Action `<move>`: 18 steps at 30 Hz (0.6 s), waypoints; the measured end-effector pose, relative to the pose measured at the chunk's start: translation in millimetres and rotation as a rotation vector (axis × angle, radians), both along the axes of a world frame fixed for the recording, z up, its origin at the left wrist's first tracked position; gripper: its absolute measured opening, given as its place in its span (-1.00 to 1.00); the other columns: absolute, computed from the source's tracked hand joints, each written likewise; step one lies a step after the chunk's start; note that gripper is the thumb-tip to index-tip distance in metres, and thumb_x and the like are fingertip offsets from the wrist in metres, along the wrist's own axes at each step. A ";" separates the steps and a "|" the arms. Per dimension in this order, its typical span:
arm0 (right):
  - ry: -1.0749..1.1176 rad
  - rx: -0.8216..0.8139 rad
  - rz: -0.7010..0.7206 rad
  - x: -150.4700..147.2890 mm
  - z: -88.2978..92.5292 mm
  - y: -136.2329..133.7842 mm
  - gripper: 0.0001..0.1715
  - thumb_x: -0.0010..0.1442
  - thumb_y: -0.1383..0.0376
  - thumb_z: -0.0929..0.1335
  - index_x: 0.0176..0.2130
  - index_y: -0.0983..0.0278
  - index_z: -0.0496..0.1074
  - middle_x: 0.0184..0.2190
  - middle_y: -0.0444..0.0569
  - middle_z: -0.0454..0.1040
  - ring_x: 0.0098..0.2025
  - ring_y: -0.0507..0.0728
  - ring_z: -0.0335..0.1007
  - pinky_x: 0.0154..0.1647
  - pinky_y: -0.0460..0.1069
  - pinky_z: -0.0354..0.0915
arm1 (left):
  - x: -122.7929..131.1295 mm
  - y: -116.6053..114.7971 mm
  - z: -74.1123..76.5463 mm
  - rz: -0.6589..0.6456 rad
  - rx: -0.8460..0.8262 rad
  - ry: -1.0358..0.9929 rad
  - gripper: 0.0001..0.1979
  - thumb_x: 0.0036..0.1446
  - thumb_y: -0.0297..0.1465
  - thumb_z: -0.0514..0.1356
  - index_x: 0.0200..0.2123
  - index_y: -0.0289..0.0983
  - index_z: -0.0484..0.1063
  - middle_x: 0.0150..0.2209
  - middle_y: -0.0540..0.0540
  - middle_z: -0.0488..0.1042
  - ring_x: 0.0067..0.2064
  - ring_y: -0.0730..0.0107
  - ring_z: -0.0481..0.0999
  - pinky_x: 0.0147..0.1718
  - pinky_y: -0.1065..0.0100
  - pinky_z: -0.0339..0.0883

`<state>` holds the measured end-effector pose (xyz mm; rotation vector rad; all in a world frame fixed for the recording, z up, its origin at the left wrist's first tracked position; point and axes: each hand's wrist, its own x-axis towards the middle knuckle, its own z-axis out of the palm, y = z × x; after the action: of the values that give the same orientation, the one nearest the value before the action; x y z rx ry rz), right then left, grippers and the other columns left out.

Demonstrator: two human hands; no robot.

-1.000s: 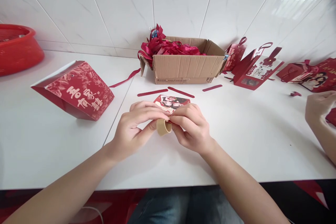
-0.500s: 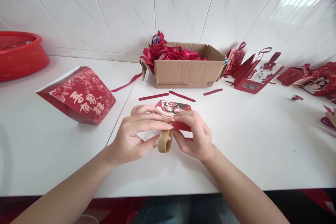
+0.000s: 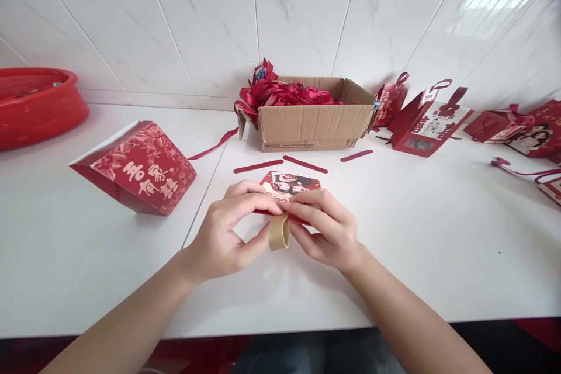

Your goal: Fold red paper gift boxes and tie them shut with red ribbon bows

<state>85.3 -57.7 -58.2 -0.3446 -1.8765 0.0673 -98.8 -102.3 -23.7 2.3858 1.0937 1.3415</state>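
A red paper gift box (image 3: pixel 291 184) with a printed photo of people lies in front of me, its near part covered by my hands. From its near edge hangs a tan strap (image 3: pixel 279 234) bent into a loop. My left hand (image 3: pixel 232 222) is closed, thumb against the loop's left side and fingertips pressed at the box edge above it. My right hand (image 3: pixel 326 225) pinches the same near edge just right of the loop, fingers on top and thumb below. Where the strap's ends meet the box is hidden by fingertips.
Red strips (image 3: pixel 258 166) lie beyond my hands. Behind them stands a cardboard box (image 3: pixel 315 128) of red ribbons (image 3: pixel 298 93). A red gift box (image 3: pixel 151 172) stands left, near a red basin (image 3: pixel 44 111). Finished-looking boxes with handles (image 3: pixel 427 128) stand at the right.
The strap loop has become shorter and rounder below the box edge. My right fingers have moved left over the edge, toward my left fingertips. The view has tilted slightly.
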 end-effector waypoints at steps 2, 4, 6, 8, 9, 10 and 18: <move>-0.007 -0.006 0.011 0.0 -0.1 0.3 -0.66 0.14 0.45 0.36 -0.06 0.28 0.46 -0.26 0.04 0.47 -0.25 0.09 0.48 -0.31 0.00 0.49 | -0.7 0.3 1.1 -0.007 -0.006 0.018 -0.78 0.02 -0.53 0.24 -0.23 -0.19 0.44 -0.28 -0.07 0.56 -0.14 0.28 0.50 -0.09 0.24 0.43; -0.012 -0.006 0.029 0.1 0.0 0.4 -0.69 0.12 0.47 0.37 -0.09 0.33 0.46 -0.27 0.06 0.48 -0.26 0.09 0.48 -0.31 0.00 0.48 | -1.4 0.3 1.9 -0.018 -0.017 0.034 -0.79 0.02 -0.51 0.24 -0.23 -0.19 0.43 -0.28 -0.08 0.56 -0.15 0.28 0.49 -0.10 0.23 0.43; -0.020 -0.005 0.043 0.2 0.0 0.2 -0.71 0.12 0.48 0.37 -0.11 0.35 0.45 -0.29 0.08 0.49 -0.28 0.10 0.47 -0.32 0.00 0.48 | -1.6 0.5 2.1 -0.031 -0.020 0.040 -0.82 0.04 -0.50 0.24 -0.25 -0.20 0.42 -0.29 -0.09 0.56 -0.16 0.27 0.49 -0.11 0.21 0.43; -0.028 -0.007 0.045 0.2 -0.1 -0.1 -0.72 0.12 0.46 0.37 -0.11 0.34 0.43 -0.30 0.08 0.49 -0.29 0.10 0.46 -0.33 0.01 0.47 | -1.4 1.1 1.6 -0.041 -0.016 0.028 -0.84 0.05 -0.49 0.25 -0.26 -0.20 0.42 -0.31 -0.09 0.56 -0.18 0.27 0.49 -0.13 0.21 0.43; -0.031 -0.011 0.044 0.3 -0.2 -0.3 -0.72 0.13 0.45 0.37 -0.11 0.34 0.42 -0.30 0.07 0.49 -0.30 0.10 0.46 -0.34 0.01 0.47 | -1.2 1.5 1.0 -0.044 -0.010 0.017 -0.85 0.05 -0.49 0.25 -0.27 -0.21 0.43 -0.31 -0.09 0.56 -0.18 0.28 0.50 -0.14 0.21 0.43; -0.032 -0.014 0.043 0.3 -0.3 -0.4 -0.73 0.14 0.44 0.36 -0.11 0.33 0.42 -0.31 0.07 0.49 -0.30 0.10 0.45 -0.34 0.01 0.47 | -1.0 2.0 0.5 -0.050 -0.004 0.007 -0.85 0.05 -0.50 0.25 -0.27 -0.21 0.43 -0.32 -0.09 0.56 -0.19 0.28 0.50 -0.14 0.21 0.44; -0.040 0.000 0.013 0.2 -1.9 -0.8 -0.80 0.17 0.43 0.33 -0.15 0.28 0.38 -0.35 0.03 0.47 -0.33 0.09 0.42 -0.38 0.01 0.45 | 0.0 5.1 -0.9 -0.082 0.045 -0.035 -0.83 0.04 -0.49 0.29 -0.27 -0.18 0.46 -0.37 -0.04 0.59 -0.29 0.31 0.54 -0.21 0.19 0.47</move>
<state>85.5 -58.5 -60.1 -0.3352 -1.9190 0.0695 -98.8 -97.2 -24.5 2.4018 0.9559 1.3887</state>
